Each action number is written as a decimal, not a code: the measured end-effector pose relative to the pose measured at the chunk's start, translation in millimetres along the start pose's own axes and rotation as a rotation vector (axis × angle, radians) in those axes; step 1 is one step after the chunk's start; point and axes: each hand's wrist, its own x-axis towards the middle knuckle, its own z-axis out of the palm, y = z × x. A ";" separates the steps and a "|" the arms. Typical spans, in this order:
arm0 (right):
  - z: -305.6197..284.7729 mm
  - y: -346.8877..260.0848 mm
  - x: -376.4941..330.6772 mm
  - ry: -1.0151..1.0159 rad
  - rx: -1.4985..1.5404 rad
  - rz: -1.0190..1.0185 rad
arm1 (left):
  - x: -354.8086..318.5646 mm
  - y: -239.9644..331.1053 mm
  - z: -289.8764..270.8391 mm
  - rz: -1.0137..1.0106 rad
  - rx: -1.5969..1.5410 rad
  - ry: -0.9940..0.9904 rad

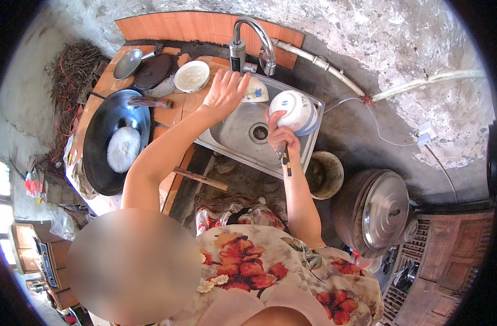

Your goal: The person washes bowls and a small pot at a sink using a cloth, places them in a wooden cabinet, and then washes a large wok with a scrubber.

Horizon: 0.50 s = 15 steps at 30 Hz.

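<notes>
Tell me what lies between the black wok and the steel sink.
In the head view, a strip of orange tiled counter separates the black wok from the steel sink; the person's left forearm crosses above it.

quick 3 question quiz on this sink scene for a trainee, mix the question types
1. True or false: the right hand holds a white bowl over the sink.
2. What lies under the left hand? A) a small bowl B) a kettle C) a cup
3. What big dark pan sits left of the sink?

Key: 1 true; 2 A; 3 the wok.
</notes>
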 end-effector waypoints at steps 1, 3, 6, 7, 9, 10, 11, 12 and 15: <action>-0.5 0.9 -0.3 0.001 -0.003 -0.011 | -1.0 -1.0 0.9 0.000 0.006 0.009; -0.7 2.3 -1.4 0.012 -0.010 -0.020 | -1.6 -3.1 1.2 0.012 0.010 0.013; -0.4 2.6 -3.8 0.023 0.004 -0.033 | -1.5 -1.8 0.7 0.020 0.014 0.009; 0.0 2.6 -4.8 0.026 0.012 -0.037 | -0.8 -0.7 0.7 0.021 0.015 0.006; 0.6 3.8 -6.1 0.042 -0.001 -0.054 | -2.3 0.9 2.9 0.022 0.004 -0.002; 1.0 4.3 -6.6 0.049 -0.007 -0.063 | -2.6 1.3 4.0 0.023 -0.001 -0.005; 0.6 3.0 -8.7 0.050 -0.008 -0.069 | -2.4 4.4 2.8 0.012 -0.013 -0.037; 0.2 1.2 -10.3 0.051 -0.009 -0.074 | -3.0 8.4 1.1 0.001 -0.025 -0.068; -1.9 -0.6 -14.3 0.053 0.003 -0.091 | -3.3 14.2 1.3 0.002 -0.040 -0.132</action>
